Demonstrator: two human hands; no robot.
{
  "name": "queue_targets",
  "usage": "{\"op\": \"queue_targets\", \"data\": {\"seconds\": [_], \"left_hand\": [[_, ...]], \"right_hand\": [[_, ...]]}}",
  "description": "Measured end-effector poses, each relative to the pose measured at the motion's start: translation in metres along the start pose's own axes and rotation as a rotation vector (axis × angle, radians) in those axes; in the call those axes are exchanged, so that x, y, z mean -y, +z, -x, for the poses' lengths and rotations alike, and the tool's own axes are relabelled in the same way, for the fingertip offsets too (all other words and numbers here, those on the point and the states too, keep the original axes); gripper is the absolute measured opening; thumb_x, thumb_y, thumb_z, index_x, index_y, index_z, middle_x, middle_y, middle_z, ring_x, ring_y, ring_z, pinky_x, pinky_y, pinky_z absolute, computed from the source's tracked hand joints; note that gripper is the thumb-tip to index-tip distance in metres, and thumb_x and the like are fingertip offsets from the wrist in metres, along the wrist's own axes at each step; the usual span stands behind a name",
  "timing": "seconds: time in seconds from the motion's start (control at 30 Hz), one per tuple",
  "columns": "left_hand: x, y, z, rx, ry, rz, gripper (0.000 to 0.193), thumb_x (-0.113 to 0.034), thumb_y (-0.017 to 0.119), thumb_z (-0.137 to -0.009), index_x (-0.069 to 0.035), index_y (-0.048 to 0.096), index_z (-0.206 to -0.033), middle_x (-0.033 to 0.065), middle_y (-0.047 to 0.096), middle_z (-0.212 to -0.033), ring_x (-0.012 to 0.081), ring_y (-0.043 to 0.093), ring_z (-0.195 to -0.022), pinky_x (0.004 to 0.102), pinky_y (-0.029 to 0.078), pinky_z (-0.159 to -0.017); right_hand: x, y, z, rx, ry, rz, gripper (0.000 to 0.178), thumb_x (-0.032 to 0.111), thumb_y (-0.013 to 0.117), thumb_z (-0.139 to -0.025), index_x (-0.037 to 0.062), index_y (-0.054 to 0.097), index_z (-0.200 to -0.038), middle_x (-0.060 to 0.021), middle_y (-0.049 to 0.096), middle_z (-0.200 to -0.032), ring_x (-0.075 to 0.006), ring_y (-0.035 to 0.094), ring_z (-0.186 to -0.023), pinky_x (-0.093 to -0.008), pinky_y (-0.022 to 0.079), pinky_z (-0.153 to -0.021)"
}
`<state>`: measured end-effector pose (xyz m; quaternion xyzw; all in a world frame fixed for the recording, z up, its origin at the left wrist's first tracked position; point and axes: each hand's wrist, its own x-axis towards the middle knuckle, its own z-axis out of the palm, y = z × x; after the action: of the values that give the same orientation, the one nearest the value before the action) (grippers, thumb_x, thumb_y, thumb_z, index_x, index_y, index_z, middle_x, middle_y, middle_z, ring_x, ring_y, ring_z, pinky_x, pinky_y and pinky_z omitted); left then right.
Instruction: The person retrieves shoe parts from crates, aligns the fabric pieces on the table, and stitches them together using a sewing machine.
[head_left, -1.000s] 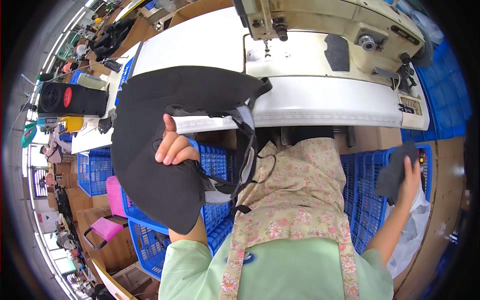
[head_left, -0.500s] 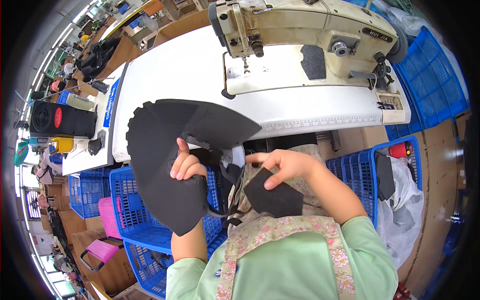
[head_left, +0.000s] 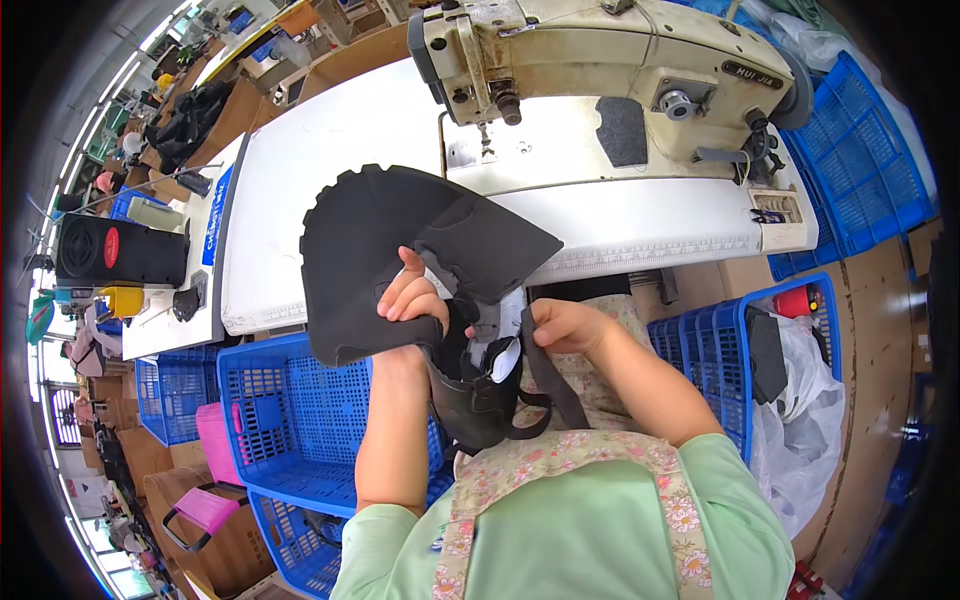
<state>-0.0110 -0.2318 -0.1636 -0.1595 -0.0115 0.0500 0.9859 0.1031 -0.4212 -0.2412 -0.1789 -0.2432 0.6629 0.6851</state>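
Observation:
My left hand (head_left: 410, 300) grips a large black sheet-like workpiece (head_left: 360, 240) with a notched outer edge, its fingers curled over the material. From it hangs a bunched black part (head_left: 470, 405) with straps and some white lining showing. My right hand (head_left: 568, 326) pinches a dark flat piece (head_left: 548, 375) by its upper end, beside the workpiece's white lining; it is seen nearly edge-on. Both hands are over my lap, in front of the sewing machine (head_left: 600, 60). Part of the left palm is hidden behind the material.
A white table (head_left: 300, 140) carries the machine, and a dark cut piece (head_left: 622, 132) lies on its bed. Blue baskets stand left (head_left: 285, 420) and right (head_left: 700, 360), the right one with dark pieces and clear plastic. A black box-shaped device (head_left: 120, 250) stands at far left.
The workpiece has turned and shifted right and up, showing its bunched part. My right hand's dark piece has swung from facing flat to nearly edge-on, close to the lining.

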Motion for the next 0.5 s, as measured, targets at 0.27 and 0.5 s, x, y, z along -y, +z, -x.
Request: {"op": "queue_targets", "data": {"seconds": [0.27,0.5], "left_hand": [[-0.007,0.0,-0.004,0.048,-0.005,-0.071,0.031,-0.009,0.039,-0.093,0.009,0.054,-0.113,-0.0037,0.044,-0.05,0.0066,0.042,-0.046,0.0179,0.035,-0.047],[0.006,-0.001,-0.01,0.125,0.065,0.012,0.03,0.0,0.035,-0.092,0.01,0.052,-0.114,-0.0013,0.045,-0.05,0.0081,0.044,-0.044,0.0197,0.037,-0.046]], "right_hand": [[0.013,-0.014,-0.006,0.006,0.259,0.593,0.026,0.018,0.075,-0.077,-0.0029,0.072,-0.091,-0.0076,0.068,-0.098,-0.0159,0.059,-0.095,-0.0309,0.044,-0.088],[0.007,-0.017,-0.009,0.072,0.132,0.285,0.029,0.019,0.076,-0.075,-0.0039,0.072,-0.092,-0.0128,0.064,-0.11,-0.0223,0.056,-0.104,-0.0351,0.042,-0.092]]}}
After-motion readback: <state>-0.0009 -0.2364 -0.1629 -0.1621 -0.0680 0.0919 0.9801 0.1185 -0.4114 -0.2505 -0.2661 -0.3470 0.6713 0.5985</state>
